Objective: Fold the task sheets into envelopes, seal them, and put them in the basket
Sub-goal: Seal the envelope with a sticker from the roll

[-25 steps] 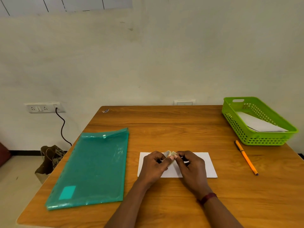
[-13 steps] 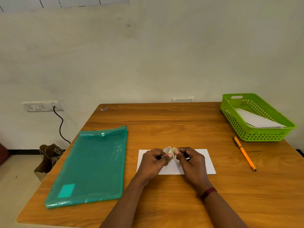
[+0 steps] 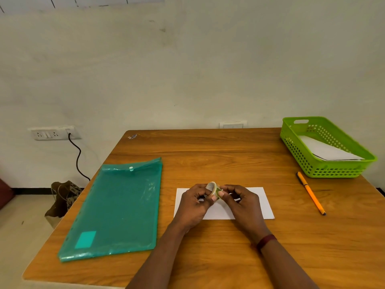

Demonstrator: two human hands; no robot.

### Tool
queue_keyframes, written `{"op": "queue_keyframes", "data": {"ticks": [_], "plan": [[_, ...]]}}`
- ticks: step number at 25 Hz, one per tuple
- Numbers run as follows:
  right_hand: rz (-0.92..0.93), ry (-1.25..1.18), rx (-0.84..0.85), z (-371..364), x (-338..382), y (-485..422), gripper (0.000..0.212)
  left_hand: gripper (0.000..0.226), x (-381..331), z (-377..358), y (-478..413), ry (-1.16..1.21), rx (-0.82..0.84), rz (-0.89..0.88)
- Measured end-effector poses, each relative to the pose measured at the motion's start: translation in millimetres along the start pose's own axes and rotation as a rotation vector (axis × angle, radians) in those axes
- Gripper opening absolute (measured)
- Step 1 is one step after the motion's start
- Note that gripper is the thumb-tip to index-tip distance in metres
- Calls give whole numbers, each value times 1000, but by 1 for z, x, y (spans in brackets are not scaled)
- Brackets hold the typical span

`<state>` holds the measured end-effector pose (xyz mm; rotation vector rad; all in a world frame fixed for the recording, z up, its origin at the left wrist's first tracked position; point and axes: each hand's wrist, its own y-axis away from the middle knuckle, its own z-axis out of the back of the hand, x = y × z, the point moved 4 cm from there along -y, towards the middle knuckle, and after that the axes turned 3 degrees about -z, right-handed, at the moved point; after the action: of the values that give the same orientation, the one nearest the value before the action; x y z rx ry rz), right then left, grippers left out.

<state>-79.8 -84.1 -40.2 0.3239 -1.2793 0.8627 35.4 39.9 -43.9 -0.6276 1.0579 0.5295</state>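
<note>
**Wooden table point(image 3: 208, 155): picking at the tape end**

Flat mid-table, beneath the hands: envelope point(image 3: 264, 203), long axis left to right, parallel to the near edge. Just above it, tape roll point(image 3: 213, 187), pinched by left hand point(image 3: 193, 205) and right hand point(image 3: 241, 203), fingers curled round it. Possible trouble: strip sticking to itself or tearing crooked; unweighted envelope sliding. Basket point(image 3: 325, 170) far right.

Varnished wood table point(image 3: 208, 155), glossy plastic folder point(image 3: 116, 207), perforated plastic basket point(image 3: 308, 159), matt paper point(image 3: 264, 203)

Folded white sheet point(image 3: 257, 203) lies flat, left of the green basket point(image 3: 331, 173); small tape roll point(image 3: 213, 187) held farther left; white envelope point(image 3: 329, 152) inside.
</note>
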Motion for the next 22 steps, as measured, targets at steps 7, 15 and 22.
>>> {"op": "queue_keyframes", "data": {"ticks": [7, 15, 22], "plan": [[-4, 40, 23, 0, 2, 0, 26, 21, -4, 2, 2, 97, 48, 3], [-30, 5, 38, 1, 4, -1, 20, 23, -4, 1, 1, 79, 67, -6], [-30, 57, 100, -3, -4, -6, 7, 24, -3, 0, 1, -57, 41, -47]]}}
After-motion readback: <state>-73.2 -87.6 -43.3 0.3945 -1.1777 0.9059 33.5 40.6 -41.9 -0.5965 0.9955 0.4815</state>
